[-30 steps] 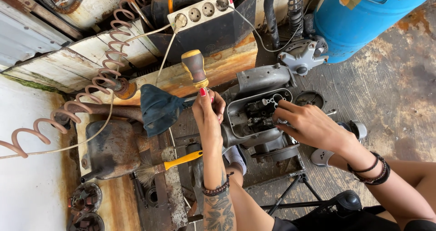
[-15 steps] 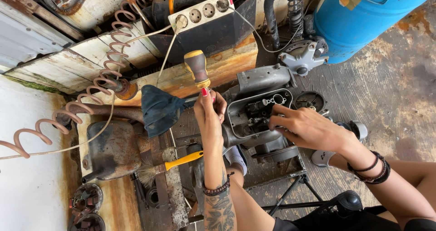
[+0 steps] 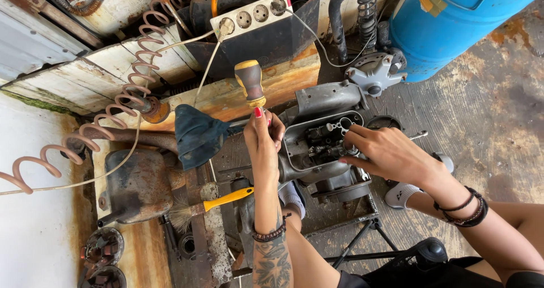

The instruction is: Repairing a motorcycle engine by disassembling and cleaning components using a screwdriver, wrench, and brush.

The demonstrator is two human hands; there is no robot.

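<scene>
My left hand [image 3: 262, 136] grips the shaft of a screwdriver with a brown and yellow handle [image 3: 250, 82], held upright above the open metal engine case [image 3: 317, 146]. My right hand [image 3: 385, 152] rests on the case's right side, fingertips pinching a small part inside the cavity by the metal fittings [image 3: 340, 126]. What the fingertips hold is too small to tell. A dark blue rag [image 3: 195, 135] lies just left of my left hand.
A yellow-handled brush [image 3: 212, 202] lies on the rusty bench below the rag. A rusty metal can [image 3: 136, 186] sits at left, a coiled hose [image 3: 102, 118] behind it. A white power strip [image 3: 252, 15] and a blue drum [image 3: 453, 22] stand at the back.
My left hand has lifted the screwdriver slightly. My right hand has shifted left, deeper into the engine case cavity.
</scene>
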